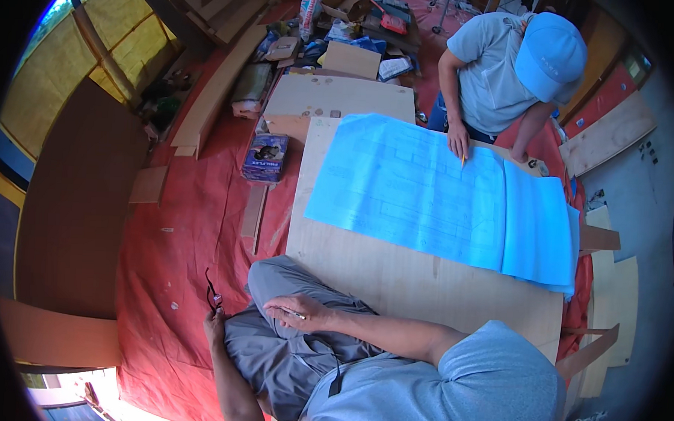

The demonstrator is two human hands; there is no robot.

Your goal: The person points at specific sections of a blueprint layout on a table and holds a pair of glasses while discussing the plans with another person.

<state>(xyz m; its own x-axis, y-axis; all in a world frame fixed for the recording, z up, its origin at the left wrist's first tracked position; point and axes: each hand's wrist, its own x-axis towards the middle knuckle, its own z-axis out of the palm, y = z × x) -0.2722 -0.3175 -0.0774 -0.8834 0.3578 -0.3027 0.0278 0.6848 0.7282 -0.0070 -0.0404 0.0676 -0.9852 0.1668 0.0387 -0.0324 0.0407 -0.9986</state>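
Observation:
My right hand (300,314) rests over my grey trousers, fingers closed round a slim pen (293,313). Lower left, beside my thigh, my left hand (214,324) pinches what looks like a pair of dark-framed eyeglasses (214,294) above the red sheet. A large paper drawing (428,192), tinted blue with faint lines, lies across a pale plywood board (394,277) ahead of me. On its far side a person in a cap leans over, one hand (458,139) holding a yellow pencil (463,162) at the paper.
A red sheet (176,279) covers the floor. A purple box (265,158) and a wood strip (253,220) lie left of the board. Farther back are a pale panel (342,98) and piled clutter. Brown panels (81,207) lean at left; wood offcuts (609,136) lie right.

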